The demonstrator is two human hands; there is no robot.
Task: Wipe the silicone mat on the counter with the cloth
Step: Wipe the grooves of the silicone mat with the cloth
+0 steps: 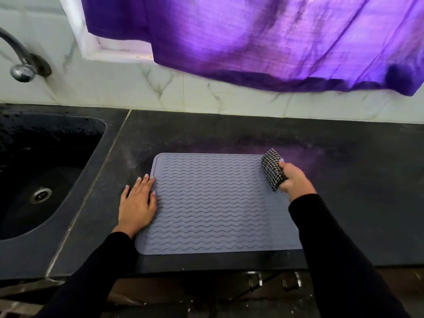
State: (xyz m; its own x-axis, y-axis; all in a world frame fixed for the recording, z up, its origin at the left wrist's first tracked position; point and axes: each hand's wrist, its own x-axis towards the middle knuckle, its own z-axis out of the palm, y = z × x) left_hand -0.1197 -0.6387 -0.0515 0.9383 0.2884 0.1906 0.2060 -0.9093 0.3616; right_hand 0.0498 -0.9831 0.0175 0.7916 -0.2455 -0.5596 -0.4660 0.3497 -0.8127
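Right hand [292, 177] grips cloth [273, 169] at mat [211, 203] corner.

A single wide-angle view is taken from head height, directed forward and steeply down — the dark stone counter [344, 180] is seen close below, the white marbled wall tiles [206, 92] fill the upper frame, edges visibly bowed.

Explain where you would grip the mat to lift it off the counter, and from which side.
Grip the mat at its front right corner, from the near side. It lies flat on the counter, but there its front edge reaches the counter's lip, so fingers could probably slip under. The left hand presses its left edge; the right hand holds the cloth at the far right corner.
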